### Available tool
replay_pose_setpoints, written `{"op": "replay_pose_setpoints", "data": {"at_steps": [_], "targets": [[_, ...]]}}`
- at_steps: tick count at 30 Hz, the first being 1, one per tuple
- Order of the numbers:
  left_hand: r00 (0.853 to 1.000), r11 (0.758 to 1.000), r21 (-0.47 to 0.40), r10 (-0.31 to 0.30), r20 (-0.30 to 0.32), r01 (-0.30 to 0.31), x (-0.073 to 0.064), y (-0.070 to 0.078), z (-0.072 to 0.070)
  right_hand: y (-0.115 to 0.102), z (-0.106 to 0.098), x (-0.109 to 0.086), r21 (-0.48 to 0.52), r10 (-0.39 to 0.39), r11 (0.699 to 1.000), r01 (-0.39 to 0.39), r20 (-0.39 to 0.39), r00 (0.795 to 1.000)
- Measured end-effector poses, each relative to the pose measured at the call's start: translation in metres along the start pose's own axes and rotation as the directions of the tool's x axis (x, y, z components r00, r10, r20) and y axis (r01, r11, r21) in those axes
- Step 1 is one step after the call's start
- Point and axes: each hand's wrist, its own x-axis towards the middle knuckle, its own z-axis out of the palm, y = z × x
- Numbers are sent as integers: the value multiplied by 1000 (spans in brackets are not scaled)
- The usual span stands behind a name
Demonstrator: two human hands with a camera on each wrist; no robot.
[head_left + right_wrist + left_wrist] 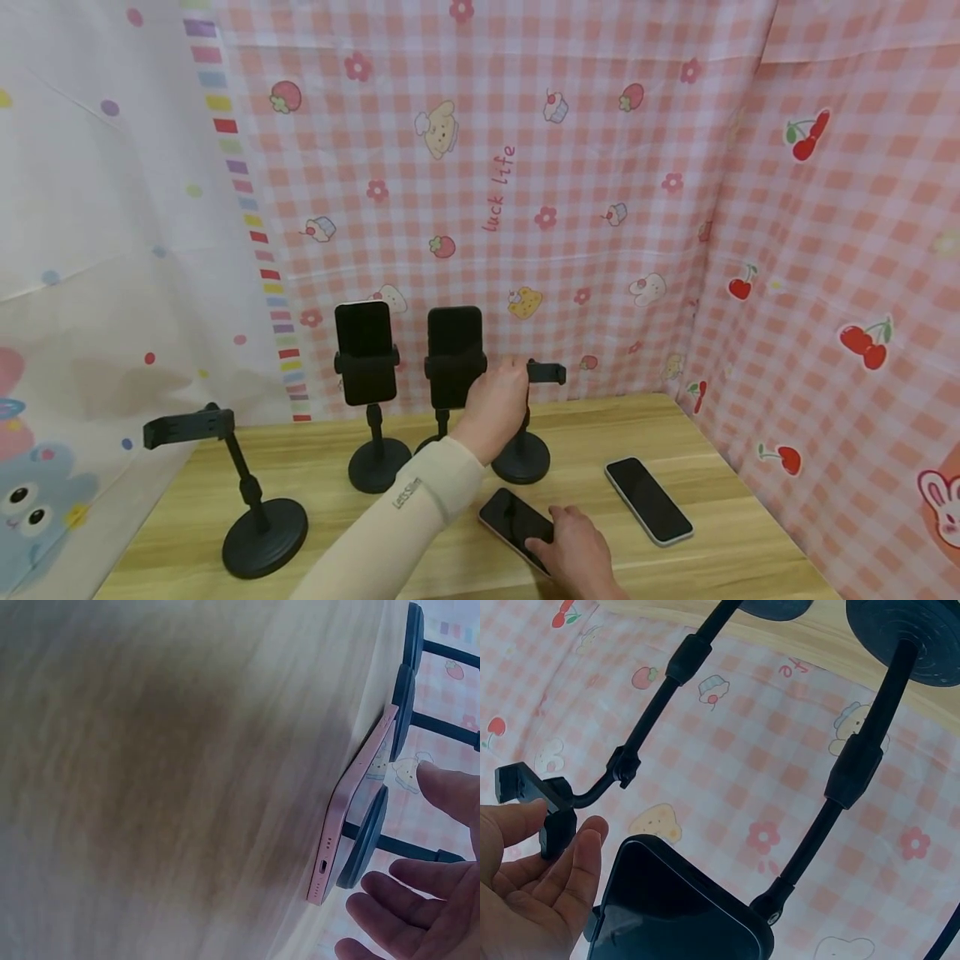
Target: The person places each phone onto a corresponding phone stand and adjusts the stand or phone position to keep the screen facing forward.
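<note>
Black stands [380,471] on a wood-grain worktop [720,492] hold two phones [365,333] propped up at the back, so half of the four stands look filled. Left over are the clamp [549,372] of the right back stand [522,462] and the far-left stand [250,492], neither carrying a phone. The left hand [495,404] has a narrow grip, pinching that clamp between thumb and fingers. A pink-edged phone [513,518] lies flat in front of that stand; the right hand [577,550], grip wide, is at its near end, contact unclear. A white-edged phone [651,502] lies further right. The left forearm [390,533] crosses in front of the middle stand [442,419]; a checked curtain [600,250] hangs behind.
</note>
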Motion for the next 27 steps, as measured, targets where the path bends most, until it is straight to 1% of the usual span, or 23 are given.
{"op": "replay_pose_setpoints", "data": {"at_steps": [5, 9, 16, 22, 27], "targets": [[1000, 1000, 12, 15, 4, -15, -2, -2, -2, 1, 3, 0, -15, -9, 1000, 9, 5, 1000], [1000, 1000, 2, 25, 5, -25, -4, -3, -3, 1, 4, -1, -28, -11, 1000, 12, 10, 1000], [999, 999, -5, 38, -32, -38, -6, -7, -4, 2, 6, -1, -48, 3, 999, -3, 5, 1000], [999, 999, -24, 35, -31, -35, -9, -10, -4, 3, 8, -1, -76, 2, 997, -1, 12, 1000], [1000, 999, -43, 19, -11, -19, -10, -11, -4, 4, 11, -2, -104, -14, 995, 15, 5, 1000]]}}
